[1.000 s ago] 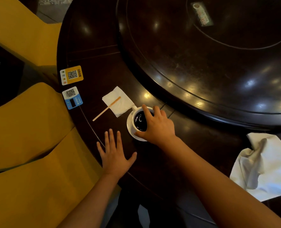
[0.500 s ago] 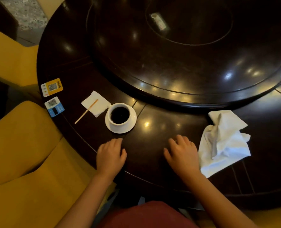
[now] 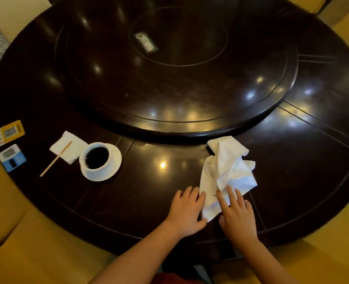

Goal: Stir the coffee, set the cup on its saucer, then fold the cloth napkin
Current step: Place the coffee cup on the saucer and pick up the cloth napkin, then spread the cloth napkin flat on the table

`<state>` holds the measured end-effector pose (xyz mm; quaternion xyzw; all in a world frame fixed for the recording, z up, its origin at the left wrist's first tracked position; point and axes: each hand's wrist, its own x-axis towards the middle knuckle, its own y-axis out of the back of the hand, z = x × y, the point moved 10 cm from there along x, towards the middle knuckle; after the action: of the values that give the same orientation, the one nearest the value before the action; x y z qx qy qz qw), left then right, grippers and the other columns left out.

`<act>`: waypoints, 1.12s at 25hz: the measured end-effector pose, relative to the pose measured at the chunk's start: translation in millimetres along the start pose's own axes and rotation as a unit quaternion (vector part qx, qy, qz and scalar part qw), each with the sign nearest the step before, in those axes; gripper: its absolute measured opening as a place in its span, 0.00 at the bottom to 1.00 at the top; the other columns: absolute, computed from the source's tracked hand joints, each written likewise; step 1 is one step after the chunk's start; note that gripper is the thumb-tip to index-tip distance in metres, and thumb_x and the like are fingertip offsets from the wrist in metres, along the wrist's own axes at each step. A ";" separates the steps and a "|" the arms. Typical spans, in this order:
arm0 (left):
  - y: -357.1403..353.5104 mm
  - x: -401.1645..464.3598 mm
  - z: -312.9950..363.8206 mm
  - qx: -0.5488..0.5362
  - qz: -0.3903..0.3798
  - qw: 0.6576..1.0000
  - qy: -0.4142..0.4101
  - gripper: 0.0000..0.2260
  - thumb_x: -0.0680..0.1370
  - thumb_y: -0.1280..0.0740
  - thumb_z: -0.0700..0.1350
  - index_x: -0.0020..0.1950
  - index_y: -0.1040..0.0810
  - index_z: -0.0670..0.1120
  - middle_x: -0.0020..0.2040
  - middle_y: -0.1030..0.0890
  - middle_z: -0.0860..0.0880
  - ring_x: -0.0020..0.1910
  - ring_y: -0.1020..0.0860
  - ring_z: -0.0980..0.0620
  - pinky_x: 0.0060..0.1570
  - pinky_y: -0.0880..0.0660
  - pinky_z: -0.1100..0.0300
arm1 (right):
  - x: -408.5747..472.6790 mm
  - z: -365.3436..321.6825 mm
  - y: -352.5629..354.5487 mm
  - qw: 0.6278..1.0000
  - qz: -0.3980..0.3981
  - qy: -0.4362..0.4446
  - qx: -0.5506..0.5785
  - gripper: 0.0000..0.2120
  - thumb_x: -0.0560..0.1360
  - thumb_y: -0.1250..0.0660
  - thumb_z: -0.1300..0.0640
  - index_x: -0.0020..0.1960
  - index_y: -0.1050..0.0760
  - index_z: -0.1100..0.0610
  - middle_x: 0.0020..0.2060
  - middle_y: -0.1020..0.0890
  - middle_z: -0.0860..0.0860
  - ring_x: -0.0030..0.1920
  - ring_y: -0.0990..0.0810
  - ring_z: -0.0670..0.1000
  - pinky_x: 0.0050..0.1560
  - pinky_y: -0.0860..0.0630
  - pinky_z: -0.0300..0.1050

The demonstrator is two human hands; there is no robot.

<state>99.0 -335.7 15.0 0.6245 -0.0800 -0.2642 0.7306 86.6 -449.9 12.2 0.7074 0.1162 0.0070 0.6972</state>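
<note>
We see the left hand (image 3: 187,212) and right hand (image 3: 238,217) flat and open on the crumpled white cloth napkin (image 3: 228,173), gripping nothing, and no writing is readable.

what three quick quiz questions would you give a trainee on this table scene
1. True or false: the cup stands on the saucer.
2. Which thing lies across the small paper napkin? A) a spoon B) the stir stick C) a card
3. Fill in: both the left hand and the right hand touch the near edge of the ____.

Key
1. True.
2. B.
3. Cloth, which lies crumpled and not yet folded.
</note>
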 end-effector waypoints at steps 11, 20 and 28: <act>3.2 25.4 2.3 -0.084 -0.010 0.996 0.016 0.08 0.78 0.41 0.41 0.53 0.23 0.43 0.52 0.22 0.46 0.55 0.27 0.46 0.49 0.30 0.53 | 25.1 -1.6 10.3 0.988 0.090 0.068 0.106 0.18 0.57 0.21 0.62 0.45 0.19 0.56 0.36 0.19 0.52 0.34 0.22 0.53 0.26 0.26 0.42; 139.1 -20.3 -64.5 -0.063 0.169 0.983 -0.012 0.17 0.71 0.35 0.51 0.58 0.27 0.51 0.54 0.21 0.51 0.55 0.26 0.53 0.59 0.32 0.51 | 54.4 -44.1 103.5 0.897 0.102 0.082 0.423 0.04 0.72 0.35 0.61 0.43 0.21 0.56 0.36 0.18 0.49 0.38 0.22 0.46 0.41 0.26 0.38; 231.8 -27.6 -73.2 -0.160 0.142 0.975 -0.061 0.09 0.77 0.36 0.47 0.49 0.17 0.47 0.44 0.17 0.52 0.44 0.22 0.57 0.45 0.27 0.61 | 81.8 -80.0 189.3 0.876 0.077 0.173 0.444 0.03 0.70 0.31 0.60 0.42 0.18 0.53 0.35 0.19 0.41 0.40 0.22 0.42 0.39 0.30 0.28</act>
<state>174.7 -239.9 227.1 0.4644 -0.1691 -0.2054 0.8447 181.7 -357.1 189.0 0.9369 0.1712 0.1303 0.2756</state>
